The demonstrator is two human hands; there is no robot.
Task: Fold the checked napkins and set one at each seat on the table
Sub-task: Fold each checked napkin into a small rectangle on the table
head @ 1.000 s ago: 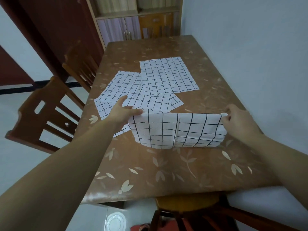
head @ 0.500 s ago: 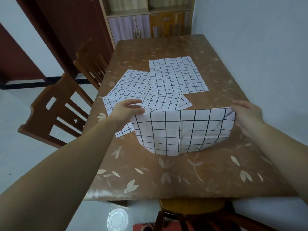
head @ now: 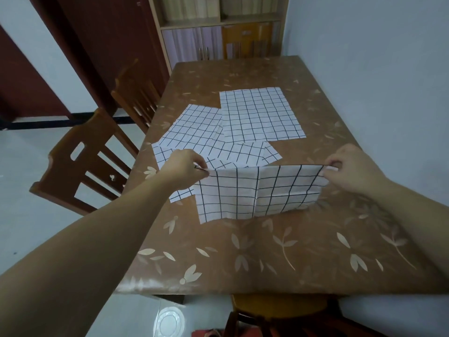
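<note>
A white napkin with black checks (head: 257, 190) is stretched between my hands above the near half of the brown table (head: 267, 251). My left hand (head: 182, 169) pinches its upper left corner and my right hand (head: 349, 171) pinches its upper right corner. Its lower edge trails on the tabletop. Behind it lie three more checked napkins, overlapping: one at the far middle (head: 260, 115), one to the left (head: 194, 130), and one partly hidden just beyond the held napkin (head: 240, 154).
Two wooden chairs stand along the table's left side, a near one (head: 82, 161) and a far one (head: 136, 93). A stool (head: 279, 310) sits under the near edge. The right side of the table runs along a wall. A bookshelf (head: 218, 27) stands beyond the far end.
Both hands have raised the napkin's top edge and pulled it taut and flatter. Its sagging lower edge now trails on the table. The camera moved closer to the table.
</note>
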